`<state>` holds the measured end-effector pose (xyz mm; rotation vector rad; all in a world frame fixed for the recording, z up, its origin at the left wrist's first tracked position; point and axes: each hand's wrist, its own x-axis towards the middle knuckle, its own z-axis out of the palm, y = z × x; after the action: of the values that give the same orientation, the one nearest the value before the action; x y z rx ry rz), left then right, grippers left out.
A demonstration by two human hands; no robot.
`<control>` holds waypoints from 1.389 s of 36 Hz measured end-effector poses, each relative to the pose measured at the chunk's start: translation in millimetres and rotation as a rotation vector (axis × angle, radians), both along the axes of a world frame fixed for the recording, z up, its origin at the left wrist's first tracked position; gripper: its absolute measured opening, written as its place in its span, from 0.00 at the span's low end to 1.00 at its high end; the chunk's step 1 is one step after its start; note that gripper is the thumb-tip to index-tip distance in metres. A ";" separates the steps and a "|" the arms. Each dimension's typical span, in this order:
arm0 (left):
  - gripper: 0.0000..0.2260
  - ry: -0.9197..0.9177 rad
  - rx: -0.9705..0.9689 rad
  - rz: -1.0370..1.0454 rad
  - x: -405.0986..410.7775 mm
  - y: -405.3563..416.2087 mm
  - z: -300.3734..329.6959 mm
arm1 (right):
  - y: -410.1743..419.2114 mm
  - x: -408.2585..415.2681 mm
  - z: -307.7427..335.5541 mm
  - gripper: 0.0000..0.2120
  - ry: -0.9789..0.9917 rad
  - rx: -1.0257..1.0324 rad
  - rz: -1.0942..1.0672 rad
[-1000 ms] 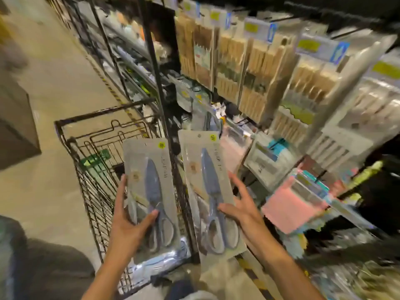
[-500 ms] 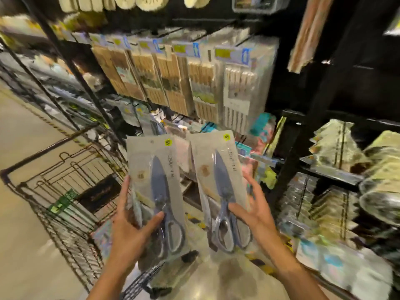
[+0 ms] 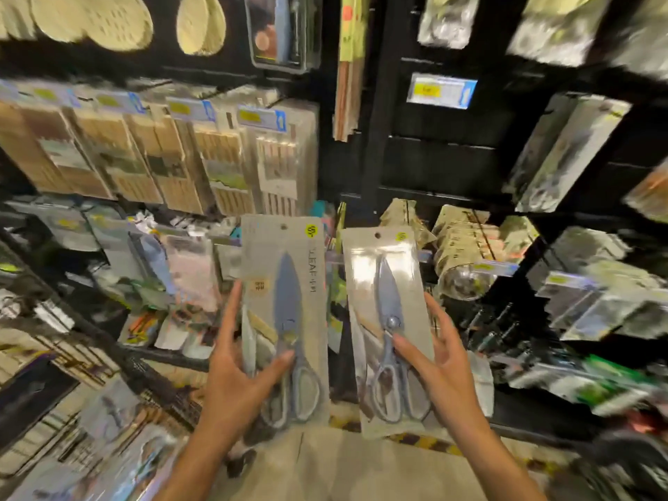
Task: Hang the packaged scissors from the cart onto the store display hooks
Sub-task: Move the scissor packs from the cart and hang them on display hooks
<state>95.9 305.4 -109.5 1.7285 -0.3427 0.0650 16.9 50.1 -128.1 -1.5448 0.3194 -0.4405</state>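
A: How far along is this?

B: Midway, I'd judge. Nearest, at the lower left of the frame, part of the cart (image 3: 170,403) shows, with blurred packs that look like more stock. Neither pack in hand is on a hook yet.

A: And the hands?

B: The left hand (image 3: 231,385) grips the left scissors pack (image 3: 285,312) low down: thumb across the front near the handles, fingers up the left edge and behind. The right hand (image 3: 444,370) grips the right scissors pack (image 3: 388,320) the same way, mirrored, thumb on the front by the pivot, fingers along the right edge. Both hands are partly closed around the cards, not clenched.

A: Where are the packs?

B: Upright, side by side in the centre of the frame, apart from each other, hang holes uppermost, in front of the shelves.

A: The target hook?

B: Can't tell. Behind the packs the display is blurred. Hung wooden utensil packs (image 3: 224,157) fill the upper left; a price tag (image 3: 441,90) sits on a dark panel at the upper right.

A: So what remains?

B: Both packs still need hanging, then likely whatever is left in the cart.
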 end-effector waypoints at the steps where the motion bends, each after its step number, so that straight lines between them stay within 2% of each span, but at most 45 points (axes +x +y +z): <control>1: 0.46 -0.004 0.001 -0.021 -4.0 -7.1 3.4 | -5.0 -9.2 3.6 0.33 -0.007 -0.006 -0.019; 7: 0.45 -0.036 -0.018 -0.151 -20.8 -47.4 19.4 | -43.7 -51.0 22.2 0.34 -0.031 -0.064 -0.120; 14: 0.46 -0.086 -0.063 -0.187 -38.4 -102.2 36.4 | -99.7 -82.6 38.0 0.35 -0.075 -0.093 -0.194; 23: 0.47 -0.105 -0.055 -0.260 -61.8 -213.2 63.6 | -200.4 -122.3 59.8 0.34 -0.143 -0.108 -0.234; 28: 0.47 -0.186 -0.049 -0.264 -74.8 -278.1 78.1 | -261.3 -139.3 73.5 0.35 -0.173 -0.143 -0.250; 39: 0.46 -0.191 -0.074 -0.209 -80.3 -357.0 87.8 | -343.9 -131.3 80.5 0.34 -0.232 -0.138 -0.249; 50: 0.47 -0.216 -0.059 -0.280 -26.7 -389.8 82.7 | -376.3 -90.0 77.7 0.34 -0.217 -0.137 -0.302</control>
<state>69.2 -84.4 -26.8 1.6036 -0.7322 0.0581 -73.1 -326.2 -50.4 -1.5694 0.3605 -0.8755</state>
